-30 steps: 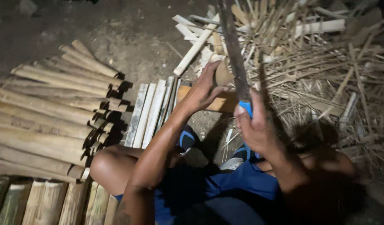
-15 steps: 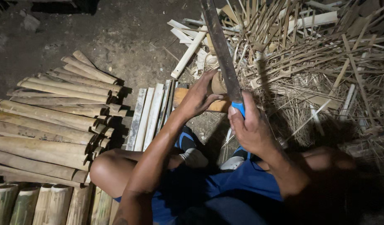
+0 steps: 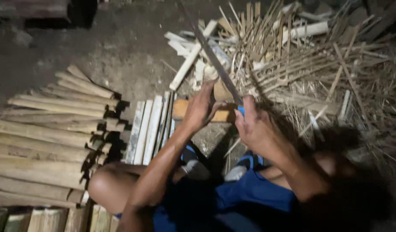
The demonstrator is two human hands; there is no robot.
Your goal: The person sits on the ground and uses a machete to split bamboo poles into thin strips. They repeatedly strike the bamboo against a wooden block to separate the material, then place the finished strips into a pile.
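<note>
Knife handle (image 3: 241, 111) hidden inside right hand (image 3: 256, 129).

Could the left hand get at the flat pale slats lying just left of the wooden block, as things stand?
Probably yes. The left hand grips a bamboo piece on the wooden block, and the pale slats lie uncovered just beside it, though it must let go first.

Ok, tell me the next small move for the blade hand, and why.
Probably bring the long blade straight down onto the bamboo piece. The right hand has it raised above that piece, which the left hand steadies on the wooden block, fingers close by.
</note>
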